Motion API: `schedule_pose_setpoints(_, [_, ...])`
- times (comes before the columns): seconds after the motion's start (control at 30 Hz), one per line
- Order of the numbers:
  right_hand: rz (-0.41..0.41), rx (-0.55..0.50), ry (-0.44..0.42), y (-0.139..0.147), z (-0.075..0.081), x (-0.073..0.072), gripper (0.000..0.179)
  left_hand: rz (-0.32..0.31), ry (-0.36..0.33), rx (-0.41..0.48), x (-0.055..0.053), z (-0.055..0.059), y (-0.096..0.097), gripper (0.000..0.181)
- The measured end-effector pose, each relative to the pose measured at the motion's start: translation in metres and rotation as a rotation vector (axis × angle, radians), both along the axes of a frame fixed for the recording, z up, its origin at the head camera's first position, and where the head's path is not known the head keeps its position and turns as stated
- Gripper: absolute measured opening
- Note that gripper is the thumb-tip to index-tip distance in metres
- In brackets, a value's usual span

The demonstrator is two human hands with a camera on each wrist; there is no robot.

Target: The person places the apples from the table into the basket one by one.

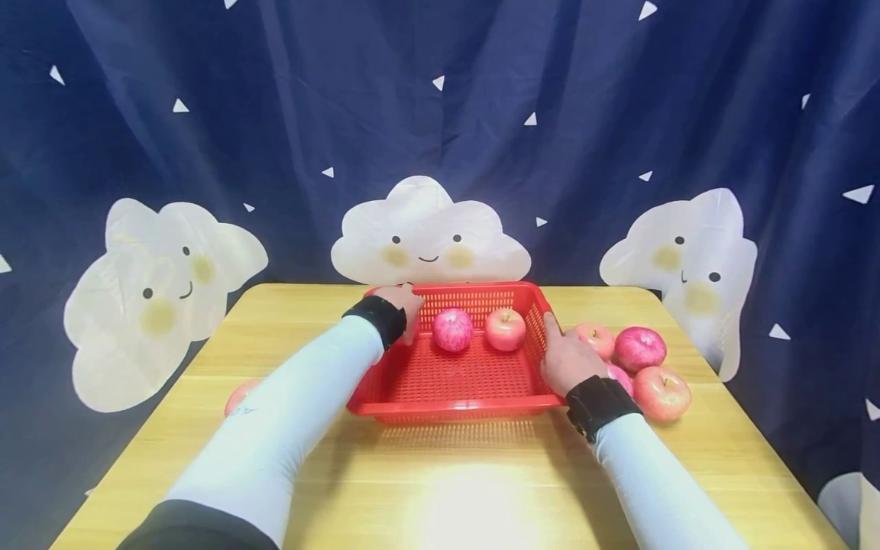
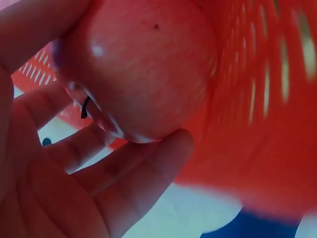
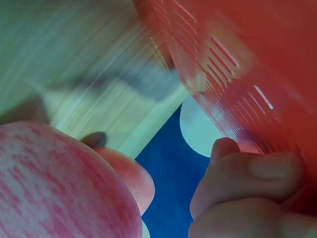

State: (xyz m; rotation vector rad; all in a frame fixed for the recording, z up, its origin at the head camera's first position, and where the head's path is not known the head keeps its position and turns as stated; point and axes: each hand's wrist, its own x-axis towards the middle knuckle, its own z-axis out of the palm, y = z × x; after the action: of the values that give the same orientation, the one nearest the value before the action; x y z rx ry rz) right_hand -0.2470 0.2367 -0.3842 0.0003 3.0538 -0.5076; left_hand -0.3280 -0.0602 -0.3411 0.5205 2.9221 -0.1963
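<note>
A red plastic basket (image 1: pixel 454 406) with slotted walls stands on the table. My left hand (image 1: pixel 406 302) is inside its back left corner, holding an apple (image 2: pixel 138 69) between thumb and fingers; in the left wrist view its dark stem points toward the palm. That apple is hidden in the head view. In the basket lie a deep pink apple (image 1: pixel 452 330) and a paler red apple (image 1: pixel 505 330). At the right side, my right hand (image 1: pixel 572 360) grips the basket's rim, its fingers bent against the outer wall in the right wrist view.
Several apples cluster right of the basket, close beside my right hand, among them a dark pink apple (image 1: pixel 640 348) and a pale red apple (image 1: pixel 661 394). Another apple (image 1: pixel 238 396) peeks out behind my left forearm. A blue curtain (image 1: pixel 474 145) hangs behind the wooden table (image 1: pixel 309 305).
</note>
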Motion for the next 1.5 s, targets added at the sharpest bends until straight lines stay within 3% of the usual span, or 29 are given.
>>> schedule_pose_setpoints(0.13, [-0.015, -0.024, -0.049, -0.005, 0.004, -0.001, 0.077, 0.055, -0.042, 0.048, -0.007, -0.019, -0.005, 0.053])
schedule_pose_setpoints(0.27, [0.007, 0.01, -0.032, -0.009, 0.008, -0.002, 0.077, 0.116, -0.072, 0.104, -0.012, -0.029, -0.008, 0.058])
schedule_pose_setpoints(0.57, [-0.012, -0.01, -0.044, -0.007, 0.013, -0.001, 0.081, 0.072, -0.013, 0.103, -0.016, -0.036, -0.009, 0.055])
schedule_pose_setpoints(0.83, [-0.003, 0.002, -0.027, -0.007, 0.005, -0.001, 0.079, 0.135, -0.038, 0.17, -0.007, -0.032, -0.011, 0.054])
schedule_pose_setpoints(1.03, [0.002, 0.009, -0.011, -0.005, 0.004, 0.001, 0.076, 0.118, -0.035, 0.151, 0.001, -0.026, -0.012, 0.058])
schedule_pose_setpoints(1.27, [0.016, 0.021, 0.008, -0.003, 0.005, 0.001, 0.074, 0.043, 0.013, 0.145, 0.019, 0.0, -0.009, 0.062])
schedule_pose_setpoints(1.5, [0.012, 0.032, -0.011, -0.002, 0.004, 0.0, 0.074, 0.013, 0.013, 0.153, 0.018, 0.01, -0.015, 0.065])
